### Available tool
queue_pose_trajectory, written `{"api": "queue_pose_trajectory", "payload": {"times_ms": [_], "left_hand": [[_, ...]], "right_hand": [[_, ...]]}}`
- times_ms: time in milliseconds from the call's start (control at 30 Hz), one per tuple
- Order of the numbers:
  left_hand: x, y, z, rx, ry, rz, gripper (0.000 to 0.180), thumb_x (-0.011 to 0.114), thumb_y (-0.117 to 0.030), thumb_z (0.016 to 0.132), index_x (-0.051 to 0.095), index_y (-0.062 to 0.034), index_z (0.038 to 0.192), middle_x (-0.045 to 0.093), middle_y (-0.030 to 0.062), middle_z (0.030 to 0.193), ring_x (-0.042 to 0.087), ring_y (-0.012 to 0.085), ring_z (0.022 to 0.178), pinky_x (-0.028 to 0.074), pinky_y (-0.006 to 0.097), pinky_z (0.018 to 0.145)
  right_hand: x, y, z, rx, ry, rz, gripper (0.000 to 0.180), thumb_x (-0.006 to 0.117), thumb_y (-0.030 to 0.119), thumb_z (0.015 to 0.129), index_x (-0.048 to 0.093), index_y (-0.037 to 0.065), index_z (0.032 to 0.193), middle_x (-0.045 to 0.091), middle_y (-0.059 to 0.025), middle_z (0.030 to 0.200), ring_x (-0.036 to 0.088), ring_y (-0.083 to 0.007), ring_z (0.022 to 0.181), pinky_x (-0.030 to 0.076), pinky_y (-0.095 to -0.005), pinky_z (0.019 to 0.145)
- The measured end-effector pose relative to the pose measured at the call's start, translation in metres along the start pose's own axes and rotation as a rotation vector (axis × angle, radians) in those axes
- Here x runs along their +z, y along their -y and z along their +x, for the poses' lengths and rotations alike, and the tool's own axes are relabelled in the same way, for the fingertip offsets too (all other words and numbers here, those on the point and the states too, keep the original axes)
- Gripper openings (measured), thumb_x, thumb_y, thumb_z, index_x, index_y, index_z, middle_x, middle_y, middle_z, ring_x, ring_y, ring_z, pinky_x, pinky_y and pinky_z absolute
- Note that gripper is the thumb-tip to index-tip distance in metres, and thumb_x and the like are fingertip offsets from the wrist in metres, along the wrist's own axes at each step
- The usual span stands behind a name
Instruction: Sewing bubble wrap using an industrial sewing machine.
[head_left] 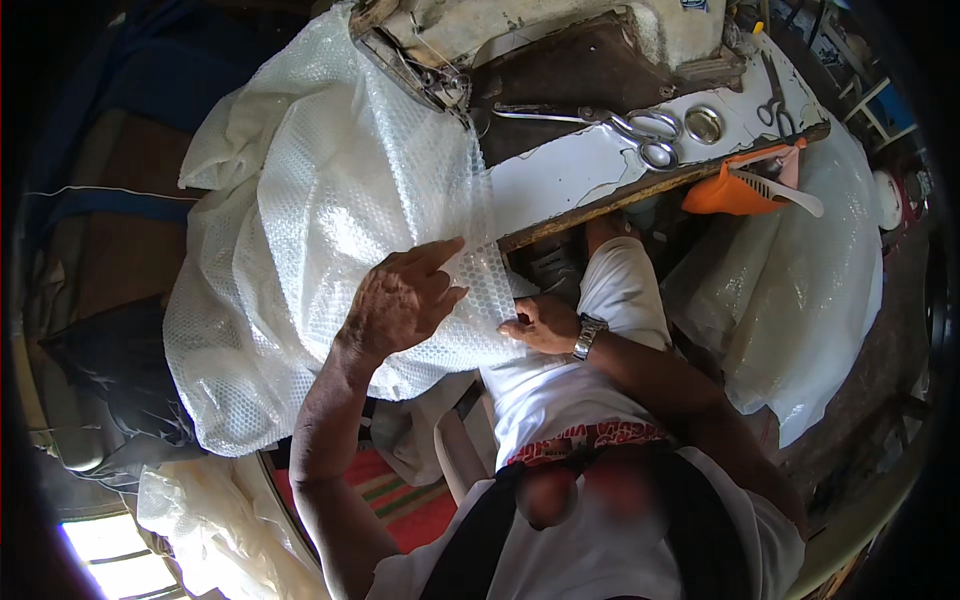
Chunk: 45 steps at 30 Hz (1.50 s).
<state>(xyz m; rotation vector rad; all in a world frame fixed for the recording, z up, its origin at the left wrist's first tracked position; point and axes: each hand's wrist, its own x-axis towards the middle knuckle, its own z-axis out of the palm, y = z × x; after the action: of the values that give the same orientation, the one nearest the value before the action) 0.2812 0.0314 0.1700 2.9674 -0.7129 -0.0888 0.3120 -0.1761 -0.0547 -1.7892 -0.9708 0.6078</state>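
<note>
Large scissors (606,117) lie beside a round dish (704,125), near an orange pouch (722,192).

Wearer's outfit: wht tee (575,562), blk straps (705,515), silver watch (591,337).
Tee short-slv.; straps wide, 1 per side of chest; red & wht lettered band (590,437) approx. at waist; wht bottoms (625,288); R-wrist watch w/ metal link bracelet; L hand (395,300) & R hand (547,324) bare, forearms (325,425) uncovered.

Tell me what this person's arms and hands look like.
The left grip and right grip are ungloved human hands. Short white sleeves leave both forearms bare; only the right wears a watch, silver with a metal-link band.
</note>
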Motion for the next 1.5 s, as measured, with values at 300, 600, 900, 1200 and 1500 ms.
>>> {"api": "queue_pose_trajectory", "payload": {"times_ms": [300,600,900,1200,1500], "left_hand": [[0.017,-0.023,0.014,0.027,-0.154,0.045,0.022,0.076,-0.020,0.089,0.068,0.0003,0.085,0.067,0.0178,0.132,0.069,0.0289,0.111,0.055,0.041,0.094],[0.047,-0.033,0.012,-0.034,-0.186,0.086,0.022,0.078,-0.018,0.087,0.065,-0.0014,0.082,0.065,0.0156,0.137,0.066,0.0260,0.117,0.056,0.041,0.093],[0.038,-0.020,0.014,0.036,-0.195,-0.011,0.023,0.077,-0.020,0.086,0.069,0.0019,0.087,0.065,0.0198,0.133,0.068,0.0298,0.111,0.056,0.040,0.093],[0.000,0.035,0.062,-0.007,-0.292,-0.173,0.023,0.069,-0.016,0.097,0.069,0.0011,0.112,0.074,0.0196,0.109,0.072,0.0391,0.098,0.058,0.043,0.090],[0.063,0.080,0.101,-0.095,-0.467,-0.058,0.040,0.071,-0.024,0.093,0.067,-0.0018,0.127,0.065,0.0144,0.131,0.063,0.0348,0.115,0.050,0.046,0.101]], "right_hand": [[0.003,0.002,-0.001,0.004,0.033,-0.063,0.046,0.071,0.043,0.096,0.062,0.001,0.078,0.064,-0.0179,0.066,0.065,-0.0355,0.060,0.051,-0.0461,0.059],[-0.006,0.016,-0.006,-0.021,-0.031,-0.099,0.041,0.075,0.039,0.093,0.061,0.003,0.077,0.060,-0.0159,0.060,0.060,-0.0354,0.052,0.049,-0.0453,0.054],[-0.104,0.072,0.021,-0.346,-0.461,-0.943,0.064,0.067,0.015,0.090,0.051,0.017,0.152,0.048,-0.0086,0.157,0.046,-0.0247,0.144,0.038,-0.0561,0.114],[-0.080,0.054,0.056,-0.304,-0.329,-0.906,0.054,0.060,0.026,0.093,0.055,0.017,0.146,0.047,-0.0037,0.159,0.042,-0.0204,0.148,0.023,-0.0552,0.123],[-0.092,0.060,0.058,-0.362,-0.383,-0.902,0.044,0.065,0.024,0.091,0.065,0.016,0.134,0.057,-0.0016,0.149,0.052,-0.0185,0.138,0.031,-0.0530,0.117]]}}
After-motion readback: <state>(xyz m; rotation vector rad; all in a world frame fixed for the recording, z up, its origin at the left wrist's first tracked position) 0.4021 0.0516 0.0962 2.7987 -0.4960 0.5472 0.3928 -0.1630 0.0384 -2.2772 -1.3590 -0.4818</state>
